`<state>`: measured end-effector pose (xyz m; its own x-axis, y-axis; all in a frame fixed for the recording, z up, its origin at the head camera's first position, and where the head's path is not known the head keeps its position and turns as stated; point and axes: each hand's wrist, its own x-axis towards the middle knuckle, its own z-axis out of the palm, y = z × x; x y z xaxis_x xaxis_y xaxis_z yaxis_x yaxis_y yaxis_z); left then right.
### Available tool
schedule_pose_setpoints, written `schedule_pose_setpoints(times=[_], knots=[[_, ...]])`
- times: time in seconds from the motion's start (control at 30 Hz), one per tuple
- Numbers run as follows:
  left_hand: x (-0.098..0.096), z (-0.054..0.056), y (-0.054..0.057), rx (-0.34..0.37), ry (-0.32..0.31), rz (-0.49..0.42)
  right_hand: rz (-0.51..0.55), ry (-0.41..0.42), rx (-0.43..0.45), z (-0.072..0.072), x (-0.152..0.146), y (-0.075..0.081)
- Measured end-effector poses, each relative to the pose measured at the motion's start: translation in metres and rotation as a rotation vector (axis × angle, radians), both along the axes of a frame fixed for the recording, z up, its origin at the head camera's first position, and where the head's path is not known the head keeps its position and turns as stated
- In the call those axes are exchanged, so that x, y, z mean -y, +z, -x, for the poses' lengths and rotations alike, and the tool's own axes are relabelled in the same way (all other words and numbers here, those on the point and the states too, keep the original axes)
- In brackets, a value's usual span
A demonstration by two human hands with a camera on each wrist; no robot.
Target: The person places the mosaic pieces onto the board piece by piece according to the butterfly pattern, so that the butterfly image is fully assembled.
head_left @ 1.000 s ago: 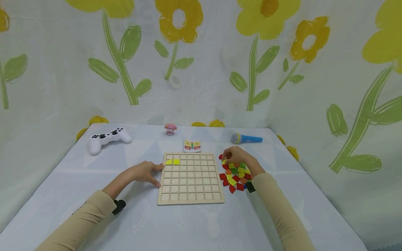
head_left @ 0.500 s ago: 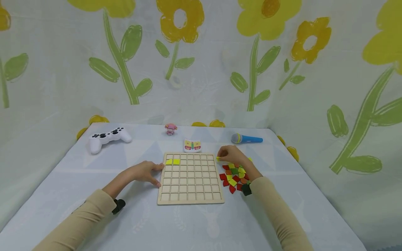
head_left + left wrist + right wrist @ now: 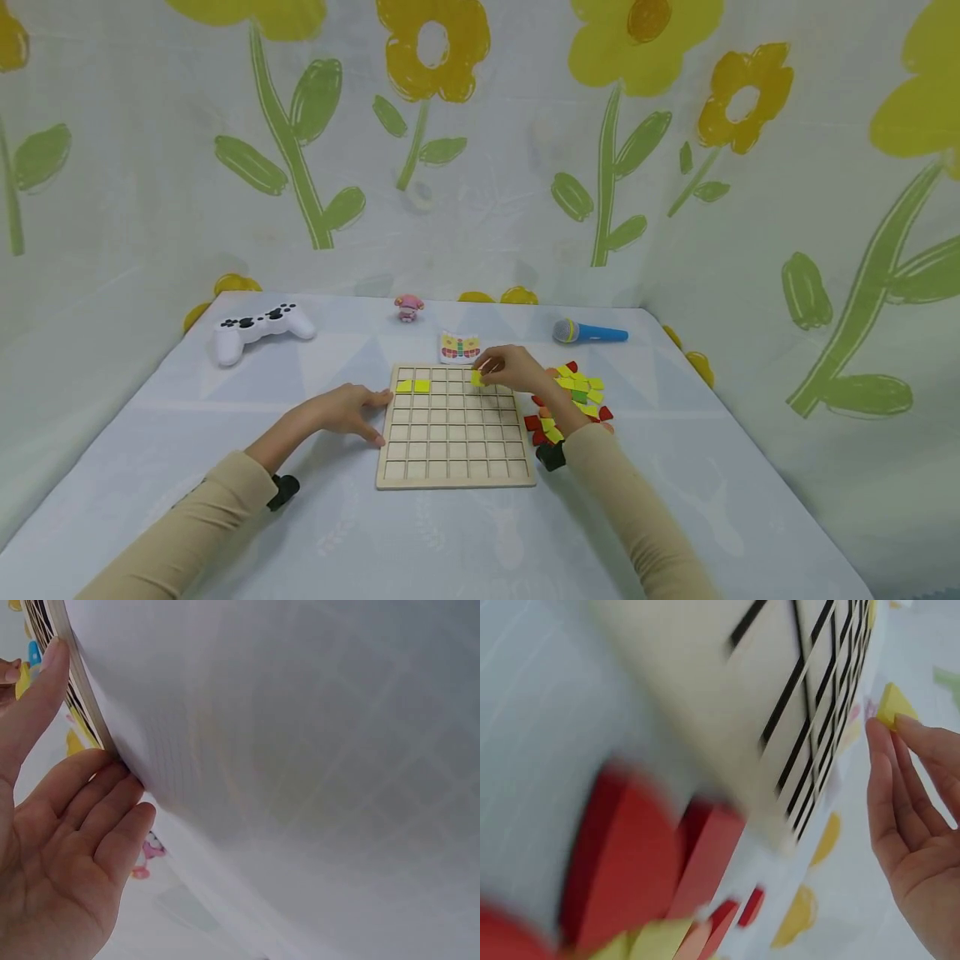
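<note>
A wooden grid board [image 3: 457,482] lies on the table, with two yellow tiles [image 3: 422,387] side by side in its upper left cells. My left hand [image 3: 341,412] rests against the board's left edge, thumb and fingers spread along the side; in the left wrist view the thumb tip [image 3: 52,656] touches the rim. Over the board's upper right part, my right hand [image 3: 513,369] pinches a yellow tile [image 3: 894,705] between thumb and fingertips. Beneath the right wrist, a heap of red, yellow, green and orange tiles [image 3: 581,385] lies partly hidden beside the board.
Behind the board stands a small card with a butterfly pattern [image 3: 460,348]. Along the back are a white game controller [image 3: 262,330], a pink figurine [image 3: 408,307] and a blue toy microphone [image 3: 592,332]. A flower-printed curtain [image 3: 480,208] closes off the table's far side.
From the tile heap, my right hand has picked up a yellow tile and carried it left over the board's upper right. The left hand stays at the board's edge.
</note>
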<state>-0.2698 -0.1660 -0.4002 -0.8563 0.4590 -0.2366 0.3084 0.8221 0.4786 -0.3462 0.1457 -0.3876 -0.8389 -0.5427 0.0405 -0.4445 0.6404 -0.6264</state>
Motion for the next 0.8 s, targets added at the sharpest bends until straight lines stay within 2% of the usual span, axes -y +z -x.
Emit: schedule_pose_setpoints(times=[0.17, 0.33, 0.53, 0.8], knots=[[0.001, 0.0, 0.0, -0.005, 0.003, 0.003, -0.018, 0.083, -0.006, -0.001, 0.024, 0.001], [0.0, 0.001, -0.001, 0.003, -0.005, -0.005, -0.06, 0.095, 0.027, 0.002, 0.047, 0.001], [0.0, 0.0, 0.0, 0.008, -0.006, -0.005, -0.089, 0.067, 0.042, 0.005, 0.065, 0.0], [0.0, -0.001, 0.001, 0.007, -0.002, -0.01, -0.093, 0.0, 0.055, 0.003, 0.071, -0.002]])
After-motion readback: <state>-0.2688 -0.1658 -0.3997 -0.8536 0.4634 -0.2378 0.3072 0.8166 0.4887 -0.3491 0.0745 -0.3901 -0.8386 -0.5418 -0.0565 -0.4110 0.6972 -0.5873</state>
